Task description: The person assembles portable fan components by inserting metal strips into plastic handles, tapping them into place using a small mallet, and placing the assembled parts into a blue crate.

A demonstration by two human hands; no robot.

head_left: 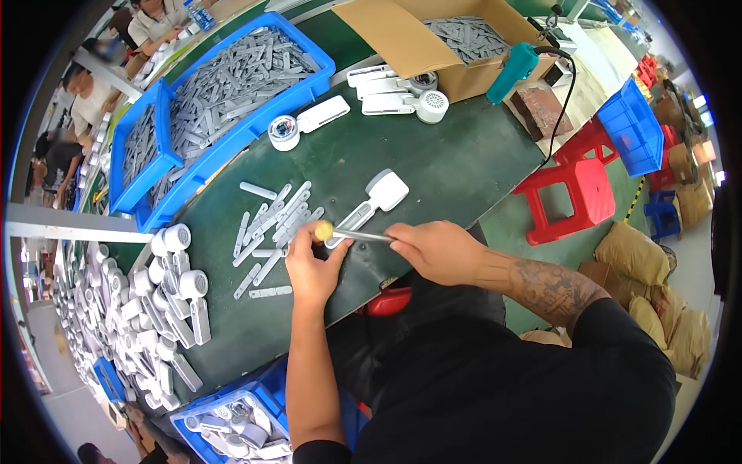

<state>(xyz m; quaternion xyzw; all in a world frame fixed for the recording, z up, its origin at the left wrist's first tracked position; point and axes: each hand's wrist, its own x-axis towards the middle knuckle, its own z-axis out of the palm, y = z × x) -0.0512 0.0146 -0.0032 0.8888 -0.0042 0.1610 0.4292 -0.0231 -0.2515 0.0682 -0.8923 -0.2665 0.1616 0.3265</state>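
Note:
My right hand [433, 251] grips the metal shaft of a small hammer [363, 234]. The hammer's yellow round head is just over my left fingertips. My left hand [313, 267] holds the handle end of a white shower head [386, 189], which lies on the green table with its head pointing away from me. Fingers and hammer partly hide that handle end. Left of it, a loose pile of grey plastic strips [272, 224] lies close to my left hand.
Blue bins [328, 69] of grey strips stand at the far left, a cardboard box [456, 81] at the back. White shower heads [178, 301] crowd the left side. A teal power tool [512, 73] with a black cord is back right; a red stool [576, 197] stands beyond the edge. People sit far left.

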